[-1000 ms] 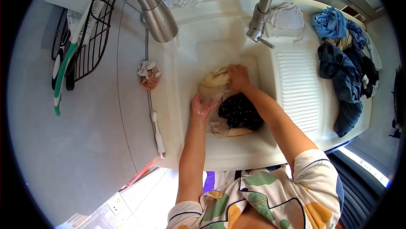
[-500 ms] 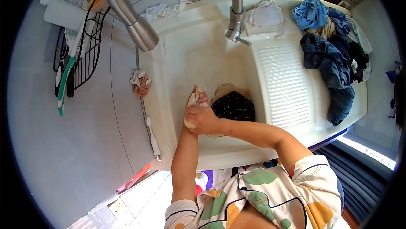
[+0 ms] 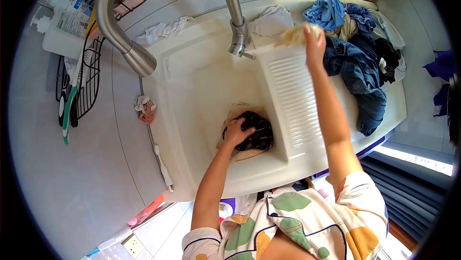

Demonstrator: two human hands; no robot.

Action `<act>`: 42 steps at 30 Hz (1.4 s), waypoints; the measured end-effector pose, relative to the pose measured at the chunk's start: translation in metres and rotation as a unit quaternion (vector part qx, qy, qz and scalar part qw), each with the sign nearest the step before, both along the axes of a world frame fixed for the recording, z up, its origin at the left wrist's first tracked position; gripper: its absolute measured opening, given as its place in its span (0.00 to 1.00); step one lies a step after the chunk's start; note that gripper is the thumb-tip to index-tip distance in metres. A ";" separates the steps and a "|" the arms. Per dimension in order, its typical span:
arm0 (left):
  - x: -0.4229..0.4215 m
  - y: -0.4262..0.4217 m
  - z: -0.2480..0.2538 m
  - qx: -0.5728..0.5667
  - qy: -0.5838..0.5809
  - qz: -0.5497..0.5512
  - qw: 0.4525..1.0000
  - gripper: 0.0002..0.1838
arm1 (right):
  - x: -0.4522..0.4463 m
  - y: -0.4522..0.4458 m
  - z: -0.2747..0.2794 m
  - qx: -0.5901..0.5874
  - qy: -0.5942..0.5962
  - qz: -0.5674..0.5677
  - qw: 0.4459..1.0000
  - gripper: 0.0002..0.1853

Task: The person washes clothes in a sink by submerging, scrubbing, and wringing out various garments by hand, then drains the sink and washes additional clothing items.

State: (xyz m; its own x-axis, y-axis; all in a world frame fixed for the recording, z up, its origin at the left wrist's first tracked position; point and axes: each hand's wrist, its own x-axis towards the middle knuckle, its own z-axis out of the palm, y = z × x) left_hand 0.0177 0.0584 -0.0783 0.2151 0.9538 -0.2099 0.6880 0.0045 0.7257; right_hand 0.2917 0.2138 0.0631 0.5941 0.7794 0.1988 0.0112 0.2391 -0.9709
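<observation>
Pale yellow, crumpled cloth, blurred, is held up above the far end of the white ribbed washboard, in the fingers of the right hand, which are closed on its right part. To its right lies a pile of clothes, with a bunched light blue garment at the far end and a dark blue denim garment stretching nearer. Just left of the yellow cloth, a white, rumpled cloth lies on the far ledge.

Left of the washboard is the cream sink basin. At its near right corner, the left hand is over a black, light-patterned cloth, fingers spread wide at its left side; a beige cloth shows around it.

Farther out, a curved steel faucet reaches over the far left edge, and a white-handled brush lies along the left rim.
</observation>
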 end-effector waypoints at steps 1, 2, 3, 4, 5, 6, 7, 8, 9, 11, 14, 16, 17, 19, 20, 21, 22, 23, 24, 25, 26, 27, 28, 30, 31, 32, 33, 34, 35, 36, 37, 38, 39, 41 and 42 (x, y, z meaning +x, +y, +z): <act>0.007 -0.008 0.019 -0.052 0.115 -0.059 0.990 0.21 | 0.021 0.020 -0.016 -0.003 0.003 -0.001 1.000 0.15; 0.009 -0.011 0.029 -0.099 0.228 -0.117 0.962 0.20 | 0.043 0.044 -0.042 -0.018 -0.290 -0.107 0.951 0.17; 0.007 -0.013 0.027 -0.098 0.230 -0.116 0.961 0.20 | 0.053 0.057 -0.057 -0.031 -0.553 -0.202 0.808 0.19; 0.004 -0.014 0.022 -0.064 0.229 -0.123 0.964 0.17 | 0.048 0.053 -0.050 -0.028 -0.552 -0.202 0.809 0.19; 0.002 -0.015 0.020 -0.033 0.226 -0.128 0.965 0.14 | 0.038 0.039 -0.035 -0.046 -0.551 -0.139 0.822 0.20; -0.001 -0.019 0.020 -0.035 0.225 -0.125 0.966 0.14 | 0.028 0.022 -0.023 -0.067 -0.548 -0.075 0.831 0.21; -0.006 -0.019 0.020 -0.017 0.182 -0.084 0.979 0.14 | 0.021 0.011 -0.014 -0.157 -0.558 0.040 0.814 0.20; -0.011 -0.018 0.020 0.001 0.139 -0.042 0.989 0.13 | 0.021 0.013 -0.039 -0.220 -0.550 0.095 0.800 0.19; -0.015 -0.015 0.028 -0.002 0.142 -0.039 0.989 0.13 | 0.016 0.010 -0.043 -0.220 -0.553 0.118 0.795 0.19; -0.026 -0.004 0.047 -0.065 -0.079 0.106 0.989 0.11 | 0.012 0.009 -0.053 -0.223 -0.552 0.148 0.790 0.19; -0.047 0.033 0.107 -0.172 -0.323 0.276 0.889 0.10 | 0.042 0.036 -0.072 -0.124 -0.628 0.068 0.765 0.19; -0.047 0.053 0.162 -0.142 -0.440 0.294 0.836 0.10 | 0.059 0.053 -0.078 -0.112 -0.656 0.089 0.741 0.20; -0.047 0.061 0.178 -0.114 -0.483 0.278 0.823 0.10 | 0.058 0.054 -0.074 -0.109 -0.655 0.089 0.743 0.20; -0.047 0.075 0.187 -0.085 -0.538 0.258 0.798 0.11 | 0.058 0.055 -0.053 -0.158 -0.642 0.143 0.737 0.18; -0.047 0.083 0.191 -0.058 -0.591 0.233 0.770 0.12 | 0.050 0.050 -0.032 -0.156 -0.643 0.145 0.736 0.18; -0.043 0.089 0.199 -0.057 -0.593 0.235 0.768 0.12 | 0.032 0.037 -0.006 -0.224 -0.650 0.108 0.719 0.16; -0.034 0.093 0.208 -0.036 -0.632 0.233 0.738 0.12 | 0.017 0.021 0.008 -0.291 -0.652 0.071 0.696 0.14; -0.028 0.097 0.216 -0.015 -0.670 0.231 0.705 0.13 | 0.011 0.007 0.009 -0.192 -0.668 0.049 0.718 0.11; -0.023 0.103 0.223 -0.013 -0.673 0.233 0.701 0.13 | -0.012 -0.006 0.026 -0.313 -0.590 0.112 0.736 0.10; -0.019 0.107 0.229 -0.003 -0.695 0.209 0.688 0.13 | -0.021 -0.017 0.015 -0.264 -0.491 0.231 0.798 0.12; -0.015 0.108 0.236 0.005 -0.713 0.187 0.675 0.13 | -0.041 -0.030 0.024 -0.264 -0.434 0.374 0.776 0.14; -0.011 0.109 0.245 0.020 -0.707 0.185 0.682 0.13 | -0.064 -0.044 0.023 -0.266 -0.397 0.425 0.769 0.15; -0.011 0.109 0.245 0.020 -0.707 0.183 0.683 0.13 | -0.085 -0.048 0.020 -0.263 -0.359 0.471 0.762 0.16; -0.017 0.111 0.245 0.057 -0.701 0.155 0.694 0.11 | -0.114 -0.043 -0.011 -0.126 -0.325 0.423 0.836 0.17; -0.026 0.108 0.235 0.059 -0.699 0.153 0.696 0.11 | -0.120 -0.039 -0.025 -0.123 -0.323 0.423 0.838 0.17; -0.040 0.102 0.214 0.070 -0.679 0.177 0.709 0.10 | -0.126 -0.031 -0.037 -0.101 -0.332 0.421 0.838 0.15; -0.052 0.095 0.191 0.082 -0.659 0.200 0.720 0.09 | -0.132 -0.022 -0.047 -0.078 -0.340 0.419 0.838 0.14; -0.061 0.085 0.168 0.076 -0.614 0.264 0.740 0.08 | -0.137 -0.016 -0.054 -0.075 -0.339 0.419 0.839 0.14; -0.071 0.074 0.140 0.069 -0.564 0.325 0.756 0.07 | -0.142 -0.010 -0.060 -0.124 -0.365 0.442 0.810 0.13; -0.083 0.062 0.101 0.047 -0.488 0.368 0.790 0.05 | -0.148 -0.005 -0.069 -0.175 -0.389 0.464 0.776 0.13; -0.094 0.050 0.066 0.027 -0.407 0.409 0.816 0.04 | -0.156 0.002 -0.080 -0.172 -0.388 0.465 0.777 0.13; -0.096 0.038 0.047 -0.025 -0.353 0.407 0.842 0.03 | -0.166 0.011 -0.094 -0.210 -0.449 0.473 0.728 0.13; -0.095 0.028 0.027 -0.075 -0.295 0.403 0.863 0.03 | -0.177 0.020 -0.110 -0.246 -0.506 0.475 0.677 0.13; -0.094 0.014 -0.036 -0.015 -0.148 0.322 0.935 0.09 | -0.193 0.024 -0.158 -0.152 -0.563 0.408 0.702 0.13; -0.082 0.015 -0.032 0.049 -0.075 0.256 0.963 0.16 | -0.202 0.022 -0.171 -0.063 -0.614 0.332 0.713 0.13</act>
